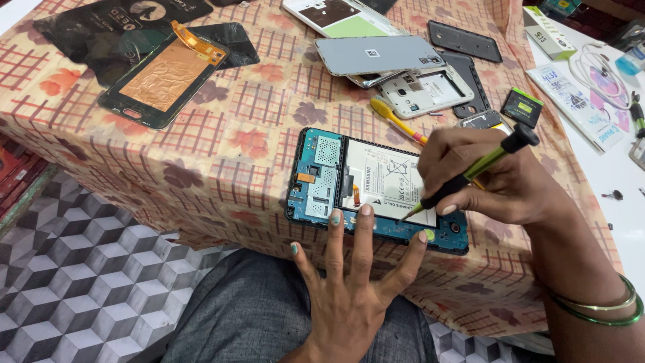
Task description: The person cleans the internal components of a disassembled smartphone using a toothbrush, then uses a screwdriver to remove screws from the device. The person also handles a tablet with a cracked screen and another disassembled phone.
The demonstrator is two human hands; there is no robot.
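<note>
An opened tablet with a blue circuit frame and a white battery lies at the table's near edge. My left hand is spread flat, fingertips pressing on the tablet's near edge. My right hand grips a green and black screwdriver, its tip touching the tablet's lower frame beside the battery.
A detached screen panel with copper backing lies at the far left on dark bags. Several phone bodies and back covers sit behind, with a yellow tool, a small battery, and boxes and cables on the right. The patterned tablecloth drops to a tiled floor.
</note>
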